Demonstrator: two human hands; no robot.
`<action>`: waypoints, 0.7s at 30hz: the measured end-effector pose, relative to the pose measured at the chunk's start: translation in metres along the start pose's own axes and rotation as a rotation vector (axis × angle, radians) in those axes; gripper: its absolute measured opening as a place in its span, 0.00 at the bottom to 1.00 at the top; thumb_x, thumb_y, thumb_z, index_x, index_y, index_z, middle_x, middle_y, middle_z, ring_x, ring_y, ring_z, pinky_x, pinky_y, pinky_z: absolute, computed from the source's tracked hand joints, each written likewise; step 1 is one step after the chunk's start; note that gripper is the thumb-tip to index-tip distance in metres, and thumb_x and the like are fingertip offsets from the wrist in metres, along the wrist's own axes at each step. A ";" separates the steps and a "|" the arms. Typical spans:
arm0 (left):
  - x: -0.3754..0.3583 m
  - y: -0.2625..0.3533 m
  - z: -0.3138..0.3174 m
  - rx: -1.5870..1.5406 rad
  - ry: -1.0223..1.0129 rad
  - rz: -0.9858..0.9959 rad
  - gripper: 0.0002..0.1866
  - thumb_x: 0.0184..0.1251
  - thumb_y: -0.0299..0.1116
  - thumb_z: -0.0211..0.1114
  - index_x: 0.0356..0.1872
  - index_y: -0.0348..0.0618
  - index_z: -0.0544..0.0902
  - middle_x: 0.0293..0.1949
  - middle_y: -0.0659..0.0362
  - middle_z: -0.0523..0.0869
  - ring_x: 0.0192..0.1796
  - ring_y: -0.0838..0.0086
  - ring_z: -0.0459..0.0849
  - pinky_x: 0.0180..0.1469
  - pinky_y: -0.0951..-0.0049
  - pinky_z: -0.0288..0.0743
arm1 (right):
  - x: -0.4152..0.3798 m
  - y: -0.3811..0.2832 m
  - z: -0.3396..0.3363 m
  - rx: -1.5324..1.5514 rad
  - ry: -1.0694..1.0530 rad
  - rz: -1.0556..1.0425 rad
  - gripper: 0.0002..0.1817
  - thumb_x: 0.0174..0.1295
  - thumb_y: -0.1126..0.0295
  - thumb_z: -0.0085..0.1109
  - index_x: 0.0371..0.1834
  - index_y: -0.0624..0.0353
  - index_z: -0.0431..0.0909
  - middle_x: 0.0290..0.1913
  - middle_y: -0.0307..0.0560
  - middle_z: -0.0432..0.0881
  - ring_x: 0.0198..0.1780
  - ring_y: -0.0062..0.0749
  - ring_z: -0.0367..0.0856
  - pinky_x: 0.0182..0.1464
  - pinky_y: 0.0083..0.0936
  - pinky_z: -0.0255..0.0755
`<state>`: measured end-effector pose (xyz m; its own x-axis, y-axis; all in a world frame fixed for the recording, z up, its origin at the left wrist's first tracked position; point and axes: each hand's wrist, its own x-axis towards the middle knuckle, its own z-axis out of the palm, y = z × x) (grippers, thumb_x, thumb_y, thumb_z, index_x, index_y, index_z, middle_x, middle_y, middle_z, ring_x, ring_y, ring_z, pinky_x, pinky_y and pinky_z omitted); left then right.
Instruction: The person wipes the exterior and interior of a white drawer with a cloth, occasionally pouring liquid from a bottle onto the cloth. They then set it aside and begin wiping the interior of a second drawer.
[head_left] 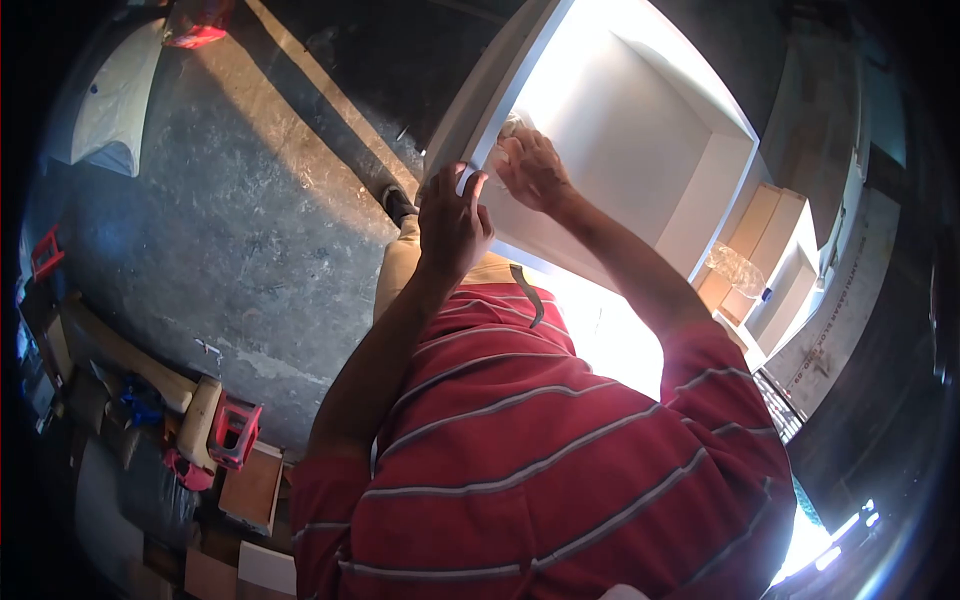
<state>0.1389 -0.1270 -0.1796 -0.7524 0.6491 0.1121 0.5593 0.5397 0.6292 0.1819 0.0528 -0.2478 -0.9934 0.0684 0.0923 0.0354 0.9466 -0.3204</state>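
In front of my body stands a white open box-shaped cabinet [640, 130], brightly lit inside. My left hand [453, 222] is at its near left edge, fingers curled against the rim of the panel. Just inside that edge, my right hand [535, 170] has its fingers bent together around a small pale, crumpled thing [513, 124] that I cannot make out clearly. The two hands are close but apart.
A clear plastic bottle [737, 270] lies on a smaller wooden and white unit [770, 260] at the right. Red plastic stools [235, 430] and boards [252, 487] are at the lower left. A white panel [120, 95] is at the upper left, on concrete floor [250, 230].
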 end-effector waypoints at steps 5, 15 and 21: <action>-0.001 0.001 -0.004 -0.020 -0.052 -0.016 0.20 0.47 0.22 0.61 0.46 0.41 0.78 0.48 0.49 0.73 0.50 0.55 0.76 0.51 0.59 0.72 | -0.033 0.011 -0.020 -0.060 -0.286 -0.164 0.18 0.58 0.63 0.59 0.52 0.53 0.76 0.45 0.51 0.74 0.41 0.41 0.79 0.44 0.32 0.71; 0.002 -0.007 0.001 0.010 -0.009 0.048 0.22 0.47 0.21 0.58 0.48 0.39 0.75 0.48 0.46 0.73 0.51 0.53 0.75 0.55 0.58 0.70 | -0.030 0.091 0.078 0.758 -0.078 0.345 0.07 0.58 0.68 0.55 0.38 0.56 0.76 0.38 0.46 0.81 0.37 0.31 0.80 0.41 0.26 0.73; 0.001 -0.005 -0.004 -0.079 -0.043 -0.007 0.24 0.49 0.20 0.53 0.52 0.39 0.73 0.48 0.47 0.74 0.52 0.52 0.75 0.54 0.57 0.71 | 0.023 0.113 0.035 0.164 0.301 0.068 0.09 0.62 0.64 0.57 0.37 0.58 0.74 0.31 0.52 0.79 0.34 0.38 0.80 0.36 0.30 0.74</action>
<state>0.1338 -0.1311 -0.1790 -0.7395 0.6689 0.0755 0.5236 0.5011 0.6890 0.1596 0.1506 -0.3150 -0.9119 0.2423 0.3313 0.0579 0.8750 -0.4807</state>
